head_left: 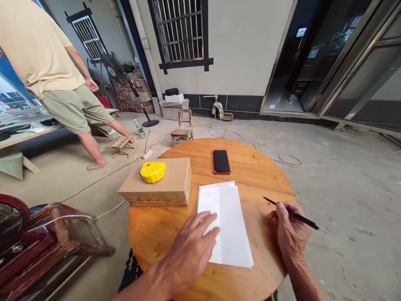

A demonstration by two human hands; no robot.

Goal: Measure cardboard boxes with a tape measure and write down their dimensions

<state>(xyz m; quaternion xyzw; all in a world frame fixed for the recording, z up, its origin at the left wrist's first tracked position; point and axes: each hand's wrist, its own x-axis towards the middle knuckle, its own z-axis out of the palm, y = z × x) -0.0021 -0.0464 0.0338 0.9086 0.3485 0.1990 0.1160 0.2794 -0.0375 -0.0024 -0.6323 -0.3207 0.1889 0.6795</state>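
On the round wooden table lie white paper sheets with faint writing along the top. My left hand is over their left side, fingers stretched out and holding nothing. A black pen is gripped in my right hand, at the table's right edge, apart from the paper. The pen's thin end points left. Behind the paper lies a phone with a red edge and dark screen. A yellow tape measure sits on a closed cardboard box at the left.
A person in shorts stands at the far left beside a worktable. Small wooden chair, folding stool, water bottle and standing fan are on the floor. Cables run across it. A red machine is at left.
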